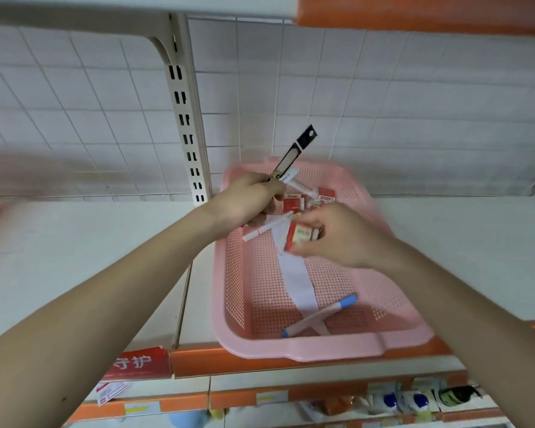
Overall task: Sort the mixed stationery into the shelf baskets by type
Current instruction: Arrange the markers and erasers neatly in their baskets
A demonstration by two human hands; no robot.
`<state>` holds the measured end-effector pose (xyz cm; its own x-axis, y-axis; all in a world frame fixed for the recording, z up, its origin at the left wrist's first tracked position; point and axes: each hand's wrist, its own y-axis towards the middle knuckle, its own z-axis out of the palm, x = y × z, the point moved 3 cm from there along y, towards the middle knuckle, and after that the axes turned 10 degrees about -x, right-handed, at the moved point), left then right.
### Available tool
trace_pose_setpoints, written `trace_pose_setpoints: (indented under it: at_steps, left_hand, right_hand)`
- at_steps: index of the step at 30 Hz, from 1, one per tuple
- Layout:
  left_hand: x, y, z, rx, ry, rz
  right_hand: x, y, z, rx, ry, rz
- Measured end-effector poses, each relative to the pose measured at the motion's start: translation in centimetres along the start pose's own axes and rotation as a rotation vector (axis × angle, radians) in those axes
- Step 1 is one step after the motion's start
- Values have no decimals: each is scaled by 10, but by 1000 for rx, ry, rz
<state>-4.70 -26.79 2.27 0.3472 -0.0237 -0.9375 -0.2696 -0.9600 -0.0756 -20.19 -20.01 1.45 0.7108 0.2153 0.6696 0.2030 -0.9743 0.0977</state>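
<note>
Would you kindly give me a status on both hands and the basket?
Left hand grips a long black pack and a white pen. Right hand pinches a small red box over the pink basket. Red boxes, pens, paper strip left inside. Nothing blocking.

Person, two arms in view.
- Left forearm [112,288]: bare along its whole visible length, lower left of frame. One small dark spot [64,399] near the bottom-left corner.
- Right forearm [445,291]: bare likewise, lower right.
- Left grip [244,199], right grip [343,239]: bare, centre frame.
</note>
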Motion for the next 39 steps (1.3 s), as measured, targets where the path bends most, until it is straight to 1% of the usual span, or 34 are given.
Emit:
trace_pose_setpoints:
  at_steps: [1,3,6,8,11,13,16,19,22,25,29,35,39]
  left_hand:
    - [0,-4,0,15,-16,6]
    - [-1,-13,4,67,-9,40]
    - [-2,-23,9,100,-10,78]
    - [0,-26,11,89,-16,88]
    - [4,-30,12,73,-40,74]
    - [9,-32,11,41,-97,34]
    - [15,-30,6,-33,-236,-75]
    - [14,-33,-6,-74,-323,-103]
    - [14,-44,-25,-110,-297,-78]
    - [20,-62,-58,-185,-280,-85]
    - [44,-95,-120,-277,-303,-86]
    - [94,-167,-241,-393,-331,-87]
    - [130,-220,-319,-455,-361,-98]
  right_hand:
    - [-3,3,-10,-85,71,42]
    - [-7,8,-23,-197,158,67]
    - [-9,12,-30,-265,234,59]
    - [-10,14,-30,-284,266,51]
    - [-9,17,-24,-261,263,40]
    - [-9,19,-21,-253,270,32]
    - [-8,22,-20,-279,314,18]
    - [3,26,-21,-331,238,-39]
    - [19,27,-15,-328,202,-47]
    - [44,28,-5,-384,242,-7]
    - [95,31,27,-491,219,-33]
    - [205,41,127,-408,171,-153]
    - [277,42,198,-388,130,-256]
